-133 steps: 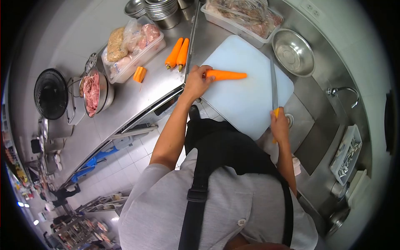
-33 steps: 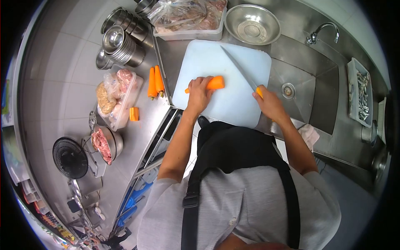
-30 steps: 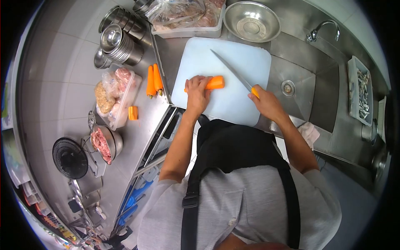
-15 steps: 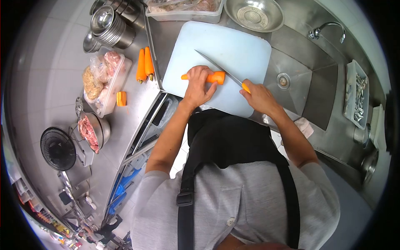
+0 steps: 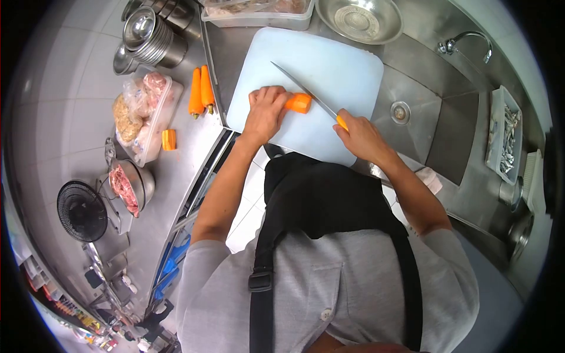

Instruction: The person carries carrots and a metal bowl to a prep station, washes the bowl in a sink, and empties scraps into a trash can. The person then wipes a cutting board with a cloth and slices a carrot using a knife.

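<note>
My left hand (image 5: 266, 112) is closed over a peeled carrot (image 5: 299, 103) on the white cutting board (image 5: 329, 67). The carrot's thick end sticks out to the right of my fingers; the rest of it is hidden beneath them. My right hand (image 5: 360, 136) grips the yellow handle of a long kitchen knife (image 5: 305, 90). Its blade slants up and left across the board, just past the carrot's thick end. I cannot tell whether the edge touches the carrot.
Two whole carrots (image 5: 201, 93) and a short carrot chunk (image 5: 169, 140) lie on the left counter. Near them stand a plastic tub of bagged food (image 5: 170, 115) and a bowl of meat (image 5: 125, 189). A metal basin (image 5: 391, 17) and a sink (image 5: 412, 88) are beyond the board.
My left hand has shifted left and now covers the carrot's thin end. The carrot's thick end sits slightly farther left and up. The knife has moved a little left with my right hand.
</note>
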`<state>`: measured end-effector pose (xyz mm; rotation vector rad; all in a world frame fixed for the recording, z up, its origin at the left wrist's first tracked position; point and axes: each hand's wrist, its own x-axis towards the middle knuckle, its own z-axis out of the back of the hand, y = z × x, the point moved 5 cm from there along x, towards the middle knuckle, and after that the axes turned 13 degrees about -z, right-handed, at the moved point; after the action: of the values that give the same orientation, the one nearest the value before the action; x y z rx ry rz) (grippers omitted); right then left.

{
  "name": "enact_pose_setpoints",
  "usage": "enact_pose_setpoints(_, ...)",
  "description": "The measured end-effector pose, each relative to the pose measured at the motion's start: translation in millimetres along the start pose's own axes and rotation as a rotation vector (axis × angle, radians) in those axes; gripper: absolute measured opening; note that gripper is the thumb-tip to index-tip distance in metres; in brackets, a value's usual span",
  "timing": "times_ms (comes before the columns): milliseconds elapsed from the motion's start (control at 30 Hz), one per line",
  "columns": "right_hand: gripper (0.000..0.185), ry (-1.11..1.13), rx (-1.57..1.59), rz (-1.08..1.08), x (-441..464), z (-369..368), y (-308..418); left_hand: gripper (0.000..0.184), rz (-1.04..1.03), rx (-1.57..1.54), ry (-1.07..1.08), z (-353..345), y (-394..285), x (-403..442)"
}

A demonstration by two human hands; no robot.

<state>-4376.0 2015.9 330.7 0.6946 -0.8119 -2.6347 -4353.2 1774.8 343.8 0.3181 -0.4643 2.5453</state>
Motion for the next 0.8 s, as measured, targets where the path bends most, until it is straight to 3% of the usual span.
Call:
enact_pose_setpoints(100,0.026,0.027,0.014,-0.021,-0.3,-0.6,4.2,0.046,-0.017,0.094,-0.034,-0.8,8.6,3.3)
enact_pose_setpoints(800,0.029,0.039,-0.048,-0.082,7.4,0.1,9.8,0.042,0.036,-0.127,0.000,4.1,2.4,15.0)
